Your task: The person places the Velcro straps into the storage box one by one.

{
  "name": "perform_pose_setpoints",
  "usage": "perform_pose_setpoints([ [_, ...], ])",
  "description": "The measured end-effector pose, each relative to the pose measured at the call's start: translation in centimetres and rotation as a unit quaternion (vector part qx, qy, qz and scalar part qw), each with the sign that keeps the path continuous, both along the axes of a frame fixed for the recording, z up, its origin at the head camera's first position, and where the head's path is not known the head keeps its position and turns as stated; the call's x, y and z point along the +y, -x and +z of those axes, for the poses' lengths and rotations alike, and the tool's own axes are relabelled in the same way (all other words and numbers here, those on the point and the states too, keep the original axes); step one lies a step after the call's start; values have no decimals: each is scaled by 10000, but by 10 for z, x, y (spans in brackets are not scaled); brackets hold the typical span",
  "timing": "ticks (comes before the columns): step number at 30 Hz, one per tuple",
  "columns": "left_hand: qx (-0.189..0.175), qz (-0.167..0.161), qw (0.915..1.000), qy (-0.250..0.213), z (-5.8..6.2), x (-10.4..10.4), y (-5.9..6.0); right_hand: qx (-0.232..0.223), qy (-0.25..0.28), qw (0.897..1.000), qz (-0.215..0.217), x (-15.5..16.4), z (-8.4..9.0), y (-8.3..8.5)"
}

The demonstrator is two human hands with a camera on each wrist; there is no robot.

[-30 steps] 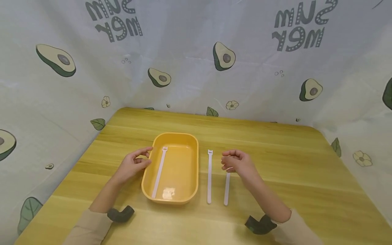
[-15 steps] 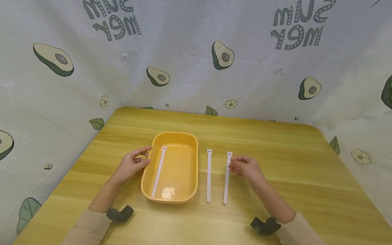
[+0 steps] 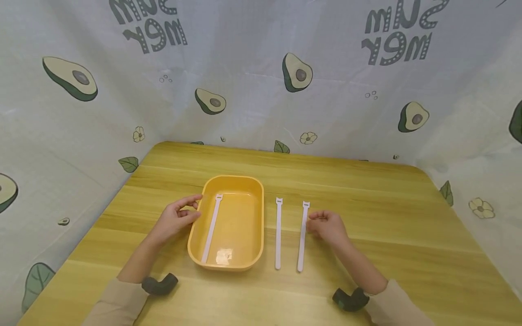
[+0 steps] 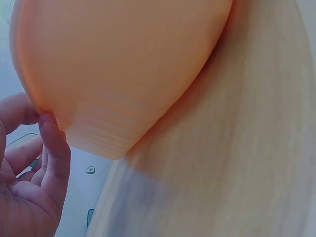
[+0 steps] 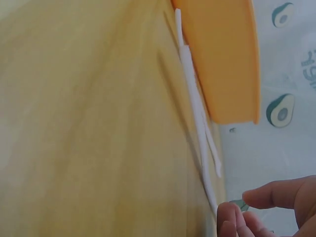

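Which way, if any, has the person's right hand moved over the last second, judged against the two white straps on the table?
Yes: the right hand has shifted rightward, off the outer strap, now fully uncovered beside it.

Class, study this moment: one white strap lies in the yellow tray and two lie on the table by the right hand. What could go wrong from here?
1. The right hand sits beside the outer strap, which lies flat on the table; a thin, flat strap may be hard to pinch.
2. The middle strap lies close by and could get nudged.
3. The left hand only touches the tray wall, so the tray could slide.
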State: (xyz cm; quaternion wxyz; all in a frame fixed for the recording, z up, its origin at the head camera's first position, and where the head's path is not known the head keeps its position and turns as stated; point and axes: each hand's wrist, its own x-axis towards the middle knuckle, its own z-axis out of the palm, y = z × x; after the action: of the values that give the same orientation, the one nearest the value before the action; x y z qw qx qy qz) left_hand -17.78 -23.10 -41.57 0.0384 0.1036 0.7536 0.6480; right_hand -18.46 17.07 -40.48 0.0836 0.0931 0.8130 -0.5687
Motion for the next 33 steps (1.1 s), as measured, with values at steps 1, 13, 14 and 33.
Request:
perform_pose_setpoints([
  [1, -4, -2, 10000, 3, 0, 0, 0, 12, -41, 10000, -44, 0, -1, 0],
  [13, -45, 38, 10000, -46, 1, 1, -1, 397, -1212, 9918, 10, -6, -5, 0],
  [14, -38, 42, 10000, -47, 1, 1, -1, 393, -1251, 9914, 11, -7, -5, 0],
  [33, -68, 66, 10000, 21, 0, 1, 0, 707, -1633, 9838, 205, -13, -9, 0],
])
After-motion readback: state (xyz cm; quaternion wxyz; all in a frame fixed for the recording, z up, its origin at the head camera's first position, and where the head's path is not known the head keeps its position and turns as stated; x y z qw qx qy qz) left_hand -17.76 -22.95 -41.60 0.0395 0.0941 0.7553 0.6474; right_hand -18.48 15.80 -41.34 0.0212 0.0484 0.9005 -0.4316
